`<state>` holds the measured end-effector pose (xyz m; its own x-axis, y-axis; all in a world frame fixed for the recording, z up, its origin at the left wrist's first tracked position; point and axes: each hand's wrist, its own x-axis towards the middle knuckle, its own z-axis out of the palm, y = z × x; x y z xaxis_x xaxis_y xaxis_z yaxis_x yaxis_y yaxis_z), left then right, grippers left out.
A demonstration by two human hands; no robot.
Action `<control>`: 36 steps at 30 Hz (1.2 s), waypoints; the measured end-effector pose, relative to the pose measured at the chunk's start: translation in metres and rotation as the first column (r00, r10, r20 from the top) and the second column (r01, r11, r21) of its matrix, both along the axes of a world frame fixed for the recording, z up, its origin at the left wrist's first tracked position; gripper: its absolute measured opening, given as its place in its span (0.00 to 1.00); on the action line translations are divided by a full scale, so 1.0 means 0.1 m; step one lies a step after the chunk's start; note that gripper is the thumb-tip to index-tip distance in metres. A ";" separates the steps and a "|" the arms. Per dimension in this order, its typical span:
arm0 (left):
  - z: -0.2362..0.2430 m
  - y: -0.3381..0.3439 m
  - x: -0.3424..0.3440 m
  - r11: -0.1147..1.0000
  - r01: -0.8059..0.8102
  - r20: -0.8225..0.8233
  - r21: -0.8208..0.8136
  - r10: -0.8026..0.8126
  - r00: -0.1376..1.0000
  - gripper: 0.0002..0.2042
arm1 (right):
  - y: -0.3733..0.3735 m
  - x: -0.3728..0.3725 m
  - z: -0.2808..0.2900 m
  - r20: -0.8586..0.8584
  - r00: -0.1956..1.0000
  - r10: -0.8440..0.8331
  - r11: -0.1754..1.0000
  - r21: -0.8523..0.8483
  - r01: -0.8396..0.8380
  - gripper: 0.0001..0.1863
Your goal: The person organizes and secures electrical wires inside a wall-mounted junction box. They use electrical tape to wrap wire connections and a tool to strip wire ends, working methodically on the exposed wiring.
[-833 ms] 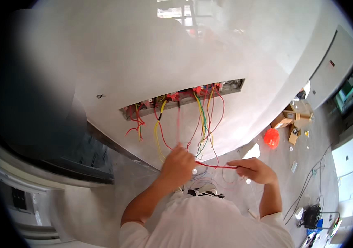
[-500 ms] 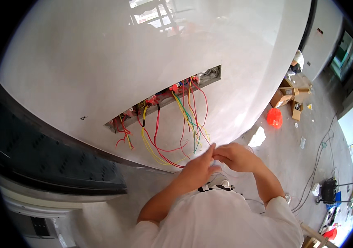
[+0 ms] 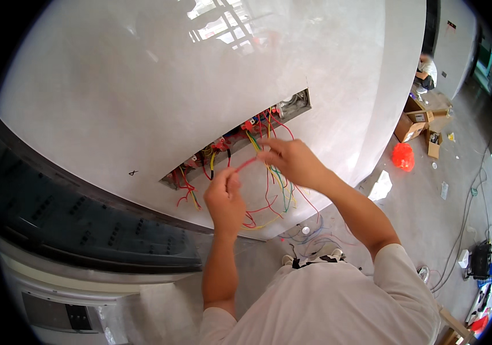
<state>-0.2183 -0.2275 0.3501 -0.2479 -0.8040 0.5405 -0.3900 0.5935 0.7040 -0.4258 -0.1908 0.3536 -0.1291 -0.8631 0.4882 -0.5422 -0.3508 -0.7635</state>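
My left hand (image 3: 226, 198) is closed in front of the wall slot, gripping a red wire (image 3: 246, 165). A short stretch of that wire runs up to my right hand (image 3: 293, 162), whose fingertips pinch its other part. Behind both hands is a long slanted slot (image 3: 235, 135) cut in the pale wall, lined with red and blue wiring boxes. Yellow, green and red wires (image 3: 283, 187) hang from it below my right hand. A looser bunch of red and yellow wires (image 3: 188, 188) sticks out at the slot's lower left end.
Wire offcuts (image 3: 315, 236) lie on the floor near my feet. To the right are a white piece (image 3: 380, 186), a red plastic bag (image 3: 403, 157) and cardboard boxes (image 3: 412, 127). Farther off, another person (image 3: 427, 72) crouches by the wall. Long cables (image 3: 469, 215) cross the floor.
Both hands have risen from below the slot to in front of it and moved apart, the left going leftward. A red wire now shows stretched between them.
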 end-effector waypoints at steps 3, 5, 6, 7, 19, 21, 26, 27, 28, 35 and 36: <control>-0.02 -0.36 0.02 0.982 -0.165 0.109 -0.090 0.174 0.979 0.06 | -0.33 -0.11 -0.04 -0.106 0.988 -0.117 0.991 0.051 0.122 0.15; 0.07 -0.43 -0.09 0.981 -0.190 0.108 -0.048 0.194 0.975 0.06 | -0.45 -0.12 -0.04 -0.196 0.969 -0.149 0.984 0.066 0.165 0.17; 0.12 -0.46 -0.15 0.979 -0.201 0.107 -0.029 0.203 0.973 0.07 | -0.49 -0.12 -0.04 -0.211 0.964 -0.160 0.982 0.064 0.177 0.17; 0.10 -0.53 -0.19 0.981 -0.188 0.090 -0.046 0.191 0.977 0.07 | -0.52 -0.12 -0.03 -0.227 0.959 -0.172 0.980 0.062 0.190 0.17; 0.08 -0.80 -0.46 0.989 -0.140 0.210 -0.049 0.147 0.966 0.09 | -0.47 -0.13 0.05 -0.612 0.742 -0.275 0.941 -0.013 0.338 0.12; 0.09 -0.80 -0.49 0.990 -0.135 0.209 -0.048 0.142 0.968 0.09 | -0.52 -0.19 0.03 -0.640 0.733 -0.229 0.954 0.003 0.300 0.10; 0.15 -0.83 -0.51 0.987 -0.161 0.260 0.013 0.152 0.954 0.09 | -0.60 -0.22 0.05 -0.742 0.651 -0.158 0.969 0.010 0.246 0.06; 0.16 -0.82 -0.53 0.987 -0.156 0.260 0.043 0.140 0.955 0.09 | -0.62 -0.24 0.09 -0.765 0.632 -0.127 0.972 0.033 0.235 0.07; 0.13 -0.83 -0.53 0.989 -0.133 0.234 0.060 0.115 0.965 0.09 | -0.62 -0.25 0.11 -0.785 0.611 -0.096 0.973 0.056 0.224 0.07; 0.10 -0.97 -0.46 0.941 0.010 0.062 0.338 -0.032 0.998 0.10 | -0.65 -0.27 0.03 -0.672 0.724 -0.153 0.978 0.000 0.206 0.09; 0.13 -0.95 -0.45 0.910 0.003 0.084 0.415 -0.041 0.996 0.11 | -0.70 -0.30 0.02 -0.668 0.732 -0.134 0.982 0.013 0.191 0.09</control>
<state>-0.2632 -0.3223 0.3628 -0.2994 -0.9445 0.1352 -0.4527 0.2653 0.8513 -0.4556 -0.2611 0.3556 0.0602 -0.8967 0.4385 -0.9632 -0.1674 -0.2101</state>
